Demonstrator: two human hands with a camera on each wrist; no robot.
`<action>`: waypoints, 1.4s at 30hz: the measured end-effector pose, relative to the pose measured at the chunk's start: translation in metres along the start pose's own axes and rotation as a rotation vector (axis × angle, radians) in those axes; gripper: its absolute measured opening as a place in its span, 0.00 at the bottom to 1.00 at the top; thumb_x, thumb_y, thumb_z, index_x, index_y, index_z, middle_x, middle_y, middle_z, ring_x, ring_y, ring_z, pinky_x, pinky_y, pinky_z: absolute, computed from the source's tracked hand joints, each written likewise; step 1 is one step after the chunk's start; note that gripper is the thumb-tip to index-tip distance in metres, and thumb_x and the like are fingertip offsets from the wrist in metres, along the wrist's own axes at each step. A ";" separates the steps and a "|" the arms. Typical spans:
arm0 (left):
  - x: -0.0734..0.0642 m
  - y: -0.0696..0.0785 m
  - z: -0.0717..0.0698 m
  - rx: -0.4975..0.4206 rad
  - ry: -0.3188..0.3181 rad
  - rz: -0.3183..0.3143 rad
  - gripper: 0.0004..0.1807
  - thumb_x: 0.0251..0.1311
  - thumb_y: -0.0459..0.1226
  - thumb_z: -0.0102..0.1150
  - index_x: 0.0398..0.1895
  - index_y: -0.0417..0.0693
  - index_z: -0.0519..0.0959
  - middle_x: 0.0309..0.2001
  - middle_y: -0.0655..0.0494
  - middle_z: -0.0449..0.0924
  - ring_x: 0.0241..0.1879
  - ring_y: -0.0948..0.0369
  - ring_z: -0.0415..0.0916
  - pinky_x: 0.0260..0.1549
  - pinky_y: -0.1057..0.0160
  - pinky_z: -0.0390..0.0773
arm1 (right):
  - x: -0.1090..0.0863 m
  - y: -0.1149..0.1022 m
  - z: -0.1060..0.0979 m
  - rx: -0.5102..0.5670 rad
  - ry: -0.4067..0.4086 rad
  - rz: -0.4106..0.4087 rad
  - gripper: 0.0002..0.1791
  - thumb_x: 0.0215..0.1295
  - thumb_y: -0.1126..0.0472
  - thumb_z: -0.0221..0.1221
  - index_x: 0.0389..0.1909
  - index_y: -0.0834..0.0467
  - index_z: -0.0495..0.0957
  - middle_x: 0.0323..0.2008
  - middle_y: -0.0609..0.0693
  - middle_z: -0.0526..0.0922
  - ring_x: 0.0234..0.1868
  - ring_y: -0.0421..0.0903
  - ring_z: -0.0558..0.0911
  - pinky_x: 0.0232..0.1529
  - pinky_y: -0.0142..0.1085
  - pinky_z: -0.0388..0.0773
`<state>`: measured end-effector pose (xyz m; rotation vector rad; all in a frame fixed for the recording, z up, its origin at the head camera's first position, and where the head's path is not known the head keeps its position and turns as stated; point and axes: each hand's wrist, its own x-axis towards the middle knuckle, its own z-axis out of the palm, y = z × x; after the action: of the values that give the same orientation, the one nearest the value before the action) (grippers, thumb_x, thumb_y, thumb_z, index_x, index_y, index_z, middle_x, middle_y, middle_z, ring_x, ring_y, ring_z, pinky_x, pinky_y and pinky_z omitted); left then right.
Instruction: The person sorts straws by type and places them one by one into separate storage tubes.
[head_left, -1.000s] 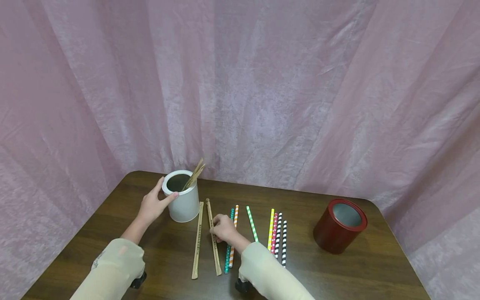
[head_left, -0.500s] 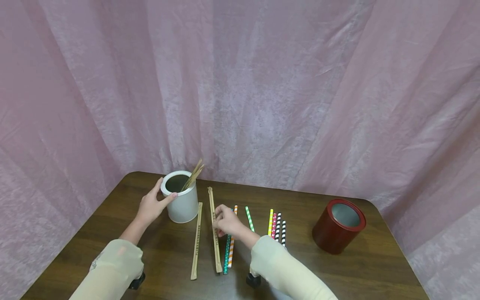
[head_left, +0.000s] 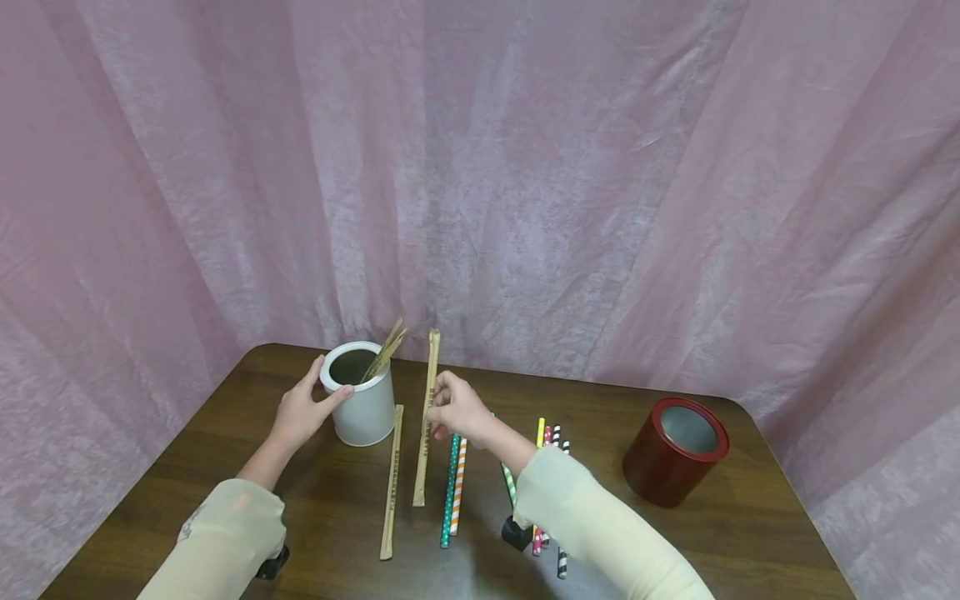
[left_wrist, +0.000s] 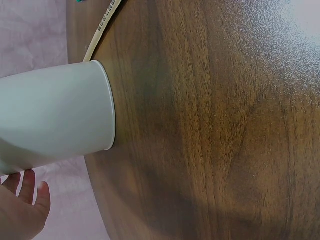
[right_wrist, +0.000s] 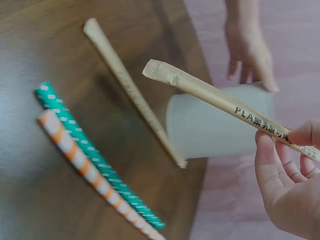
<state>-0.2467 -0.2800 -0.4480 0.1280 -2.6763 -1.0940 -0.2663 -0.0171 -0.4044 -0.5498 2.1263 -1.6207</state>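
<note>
Evidently, one wrapped straw is up in the right hand

Pinched between thumb and fingertips, a paper-wrapped straw (right_wrist: 215, 97) is held above the desk (head_left: 337, 517) by the right hand (head_left: 461, 410). The fingers are bent and closed on it near its middle, and its long ends stick out either way; dark printing shows along the wrapper. In the head view its upper end stands against the pink curtain (head_left: 525, 208).

The left hand (head_left: 303, 412) grips the white can (head_left: 363, 421) by its rim, thumb toward the near side and fingers spread round the left, opened only as wide as the can. Further wrapped straws (head_left: 386, 350) lean out of the can's right side.

Another wrapped straw, the loose one (head_left: 392, 483), lies on the desk just beside the can; whether they touch I cannot tell. To its right lie a teal dotted straw (head_left: 450, 492) and an orange-striped straw (head_left: 459, 492), side by side. A green-striped straw (head_left: 507, 479), a yellow straw (head_left: 540, 432), a pink dotted straw (head_left: 547, 435) and black-striped straws (head_left: 562, 562) are partly hidden by the right arm. Well apart, at the right, is a red can (head_left: 675, 454).
</note>
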 end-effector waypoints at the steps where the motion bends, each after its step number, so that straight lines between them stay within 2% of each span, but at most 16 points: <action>1: 0.000 0.000 0.000 -0.001 0.001 0.001 0.47 0.51 0.57 0.53 0.68 0.46 0.47 0.63 0.38 0.56 0.61 0.40 0.56 0.55 0.40 0.58 | 0.000 -0.005 -0.002 0.002 0.004 -0.008 0.13 0.50 0.75 0.50 0.35 0.60 0.60 0.23 0.48 0.71 0.17 0.42 0.75 0.21 0.36 0.78; 5: 0.000 0.000 0.001 -0.003 0.000 0.001 0.47 0.51 0.57 0.53 0.68 0.46 0.46 0.64 0.38 0.55 0.61 0.40 0.56 0.55 0.40 0.58 | 0.001 -0.022 -0.008 0.020 0.015 -0.043 0.12 0.50 0.75 0.49 0.35 0.62 0.61 0.25 0.50 0.72 0.20 0.43 0.77 0.23 0.36 0.78; 11: 0.001 0.000 0.003 -0.001 -0.002 -0.011 0.47 0.51 0.58 0.53 0.68 0.47 0.46 0.64 0.38 0.55 0.61 0.40 0.54 0.55 0.40 0.57 | 0.001 -0.043 -0.014 0.069 0.052 -0.116 0.15 0.51 0.75 0.49 0.42 0.64 0.63 0.26 0.52 0.73 0.25 0.47 0.79 0.24 0.35 0.79; 21: 0.002 -0.001 0.004 -0.003 0.004 -0.001 0.47 0.51 0.58 0.53 0.68 0.47 0.46 0.63 0.38 0.56 0.61 0.40 0.56 0.54 0.40 0.58 | 0.004 -0.066 -0.019 0.186 0.206 -0.236 0.15 0.54 0.74 0.49 0.44 0.67 0.63 0.35 0.58 0.75 0.33 0.51 0.80 0.29 0.36 0.80; 25: 0.001 -0.001 0.004 -0.002 0.004 0.000 0.47 0.51 0.58 0.53 0.68 0.47 0.46 0.63 0.37 0.56 0.61 0.40 0.56 0.54 0.40 0.59 | 0.007 -0.069 -0.018 0.207 0.286 -0.275 0.15 0.56 0.71 0.50 0.45 0.67 0.62 0.40 0.62 0.75 0.37 0.53 0.80 0.33 0.37 0.80; 29: 0.002 -0.002 0.004 0.002 0.003 -0.003 0.47 0.51 0.58 0.53 0.68 0.47 0.46 0.64 0.38 0.56 0.61 0.40 0.55 0.54 0.40 0.58 | 0.013 -0.067 -0.013 0.248 0.376 -0.313 0.14 0.57 0.71 0.51 0.44 0.67 0.64 0.41 0.66 0.75 0.36 0.52 0.81 0.34 0.41 0.80; 35: 0.003 -0.002 0.004 0.003 -0.003 -0.013 0.47 0.51 0.59 0.52 0.68 0.48 0.45 0.64 0.39 0.54 0.62 0.40 0.54 0.55 0.40 0.57 | 0.022 -0.060 -0.003 0.282 0.472 -0.324 0.12 0.56 0.71 0.52 0.42 0.67 0.66 0.39 0.66 0.77 0.31 0.43 0.81 0.29 0.32 0.79; 38: 0.003 -0.002 0.004 0.006 -0.007 -0.017 0.48 0.51 0.59 0.52 0.68 0.48 0.45 0.65 0.39 0.53 0.62 0.40 0.53 0.55 0.39 0.57 | 0.023 -0.058 0.002 0.256 0.479 -0.315 0.13 0.58 0.70 0.52 0.44 0.68 0.66 0.40 0.65 0.78 0.35 0.51 0.81 0.30 0.31 0.79; 42: 0.002 -0.001 0.004 0.004 -0.007 -0.015 0.47 0.51 0.59 0.52 0.68 0.48 0.45 0.65 0.39 0.53 0.62 0.39 0.53 0.55 0.39 0.57 | 0.016 -0.064 0.011 0.198 0.478 -0.315 0.12 0.58 0.71 0.51 0.43 0.69 0.68 0.41 0.67 0.77 0.39 0.59 0.79 0.34 0.41 0.79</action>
<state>-0.2500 -0.2784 -0.4514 0.1458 -2.6878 -1.0959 -0.2698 -0.0509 -0.3465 -0.4880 2.2438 -2.3035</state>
